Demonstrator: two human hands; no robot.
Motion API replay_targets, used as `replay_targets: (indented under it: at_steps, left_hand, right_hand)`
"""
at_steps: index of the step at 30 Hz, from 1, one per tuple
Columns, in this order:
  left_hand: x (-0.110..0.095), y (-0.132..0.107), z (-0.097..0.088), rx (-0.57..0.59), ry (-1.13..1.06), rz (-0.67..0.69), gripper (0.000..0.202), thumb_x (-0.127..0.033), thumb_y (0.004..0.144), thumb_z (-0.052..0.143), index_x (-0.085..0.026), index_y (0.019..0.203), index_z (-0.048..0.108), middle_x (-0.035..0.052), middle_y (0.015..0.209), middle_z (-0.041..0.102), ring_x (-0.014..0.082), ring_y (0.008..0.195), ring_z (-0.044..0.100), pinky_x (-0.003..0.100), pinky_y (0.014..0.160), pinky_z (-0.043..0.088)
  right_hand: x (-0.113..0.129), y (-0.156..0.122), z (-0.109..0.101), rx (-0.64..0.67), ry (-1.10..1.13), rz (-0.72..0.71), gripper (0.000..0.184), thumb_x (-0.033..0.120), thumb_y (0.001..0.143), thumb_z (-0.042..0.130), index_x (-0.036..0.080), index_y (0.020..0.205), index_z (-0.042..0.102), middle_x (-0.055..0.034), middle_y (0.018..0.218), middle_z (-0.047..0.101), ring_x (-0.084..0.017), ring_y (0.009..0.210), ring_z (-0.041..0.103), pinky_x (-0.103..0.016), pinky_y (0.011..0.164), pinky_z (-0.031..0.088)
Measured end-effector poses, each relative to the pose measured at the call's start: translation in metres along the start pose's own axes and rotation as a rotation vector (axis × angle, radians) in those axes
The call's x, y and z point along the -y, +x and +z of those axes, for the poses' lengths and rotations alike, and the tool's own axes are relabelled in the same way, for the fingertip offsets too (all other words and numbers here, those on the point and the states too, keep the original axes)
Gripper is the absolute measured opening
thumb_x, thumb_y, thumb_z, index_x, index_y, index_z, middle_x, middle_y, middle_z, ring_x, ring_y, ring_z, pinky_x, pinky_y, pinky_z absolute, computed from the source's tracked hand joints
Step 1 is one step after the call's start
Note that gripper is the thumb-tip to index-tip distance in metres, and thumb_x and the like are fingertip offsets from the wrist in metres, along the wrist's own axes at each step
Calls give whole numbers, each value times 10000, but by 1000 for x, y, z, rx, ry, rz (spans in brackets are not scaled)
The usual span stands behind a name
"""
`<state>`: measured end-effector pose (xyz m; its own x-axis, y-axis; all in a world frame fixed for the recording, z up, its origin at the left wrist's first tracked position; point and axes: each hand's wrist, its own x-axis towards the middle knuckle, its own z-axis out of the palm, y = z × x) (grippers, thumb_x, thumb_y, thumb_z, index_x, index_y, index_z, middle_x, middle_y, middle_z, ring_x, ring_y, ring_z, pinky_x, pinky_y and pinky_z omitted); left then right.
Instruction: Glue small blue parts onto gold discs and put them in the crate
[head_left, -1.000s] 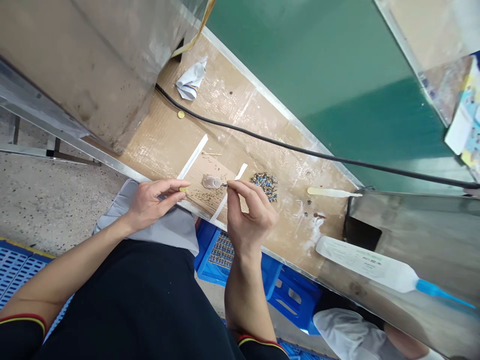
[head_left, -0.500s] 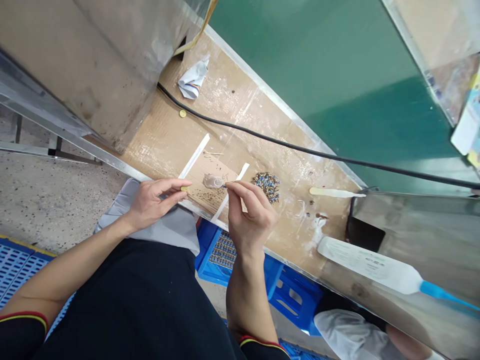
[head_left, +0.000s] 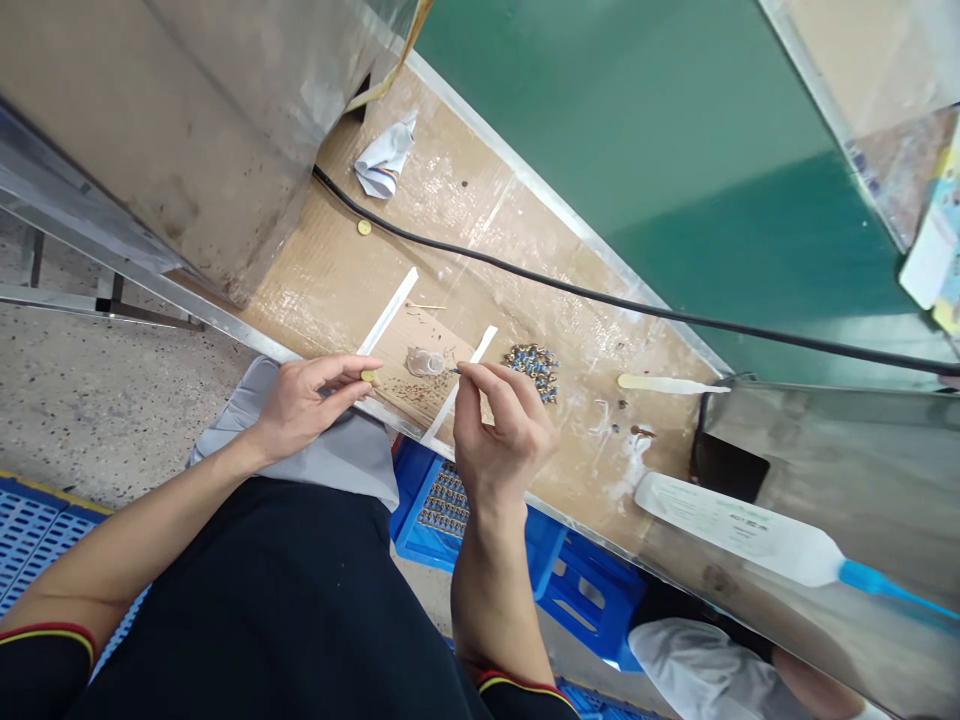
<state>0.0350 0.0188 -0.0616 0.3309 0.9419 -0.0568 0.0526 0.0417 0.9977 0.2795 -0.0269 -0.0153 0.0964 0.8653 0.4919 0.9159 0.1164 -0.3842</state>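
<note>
My left hand [head_left: 304,405] pinches a small round yellow disc [head_left: 368,376] between thumb and fingertips, at the table's near edge. Over the table, my right hand [head_left: 506,420] is closed in a pinch on a tiny dark part [head_left: 454,371], mostly hidden by the fingertips. Just left of that pinch, a small clear plastic cup [head_left: 426,362] lies on a cardboard sheet. Tiny brown pieces [head_left: 416,393] are scattered around the cup. To the right of my right hand's fingers sits a heap of small blue and brass-coloured parts [head_left: 532,370].
A black cable [head_left: 525,270] crosses the table. Near it are a folded cloth [head_left: 386,160] and another yellow disc [head_left: 364,228]. A white bottle with a blue nozzle [head_left: 742,530] lies at right. Below the edge stands a blue crate [head_left: 416,535] holding rows of parts.
My right hand has shifted very slightly right, away from the clear cup, still pinching. The left hand and its yellow disc stay nearly in place.
</note>
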Motion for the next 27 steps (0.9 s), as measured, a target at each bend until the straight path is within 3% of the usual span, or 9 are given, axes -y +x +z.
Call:
replay_targets:
  at_steps: [8, 12, 16, 22, 27]
  left_hand:
    - [-24, -11, 10, 50, -86, -102, 297, -283, 1047, 853, -240, 1340, 878, 47, 1139, 923, 236, 1042, 910, 314, 958, 765]
    - [-40, -15, 13, 68, -59, -82, 281, -269, 1063, 837, -245, 1340, 876, 38, 1201, 916, 233, 1047, 906, 319, 986, 756]
    - [-46, -16, 12, 82, -74, -74, 274, -248, 1068, 817, -250, 1336, 874, 42, 1206, 915, 235, 1035, 907, 319, 966, 764]
    - [-51, -16, 6, 240, -259, -207, 318, -199, 1099, 746, -233, 1400, 844, 48, 1073, 918, 215, 961, 908, 301, 922, 770]
    - [-55, -15, 4, 311, -287, -195, 353, -166, 1124, 677, -240, 1430, 836, 54, 1109, 907, 198, 987, 895, 293, 947, 757]
  right_hand:
    - [36, -7, -18, -28, 325, 167, 268, 99, 1021, 804, 315, 1173, 852, -14, 1092, 856, -219, 1021, 838, -407, 908, 694]
    - [52, -15, -15, -28, 377, 97, 351, 73, 1005, 807, 338, 1233, 844, -12, 1115, 869, -222, 996, 854, -401, 877, 725]
    - [54, -18, -12, -11, 384, 62, 373, 59, 1002, 807, 338, 1246, 839, -13, 1138, 874, -222, 1002, 862, -398, 886, 735]
    - [49, -17, -14, 20, 418, 60, 304, 73, 1011, 807, 315, 1190, 844, -17, 1115, 875, -219, 987, 864, -385, 854, 736]
    - [45, -15, -17, 49, 446, 23, 316, 52, 1003, 811, 306, 1188, 849, -19, 1121, 879, -210, 987, 862, -373, 857, 729]
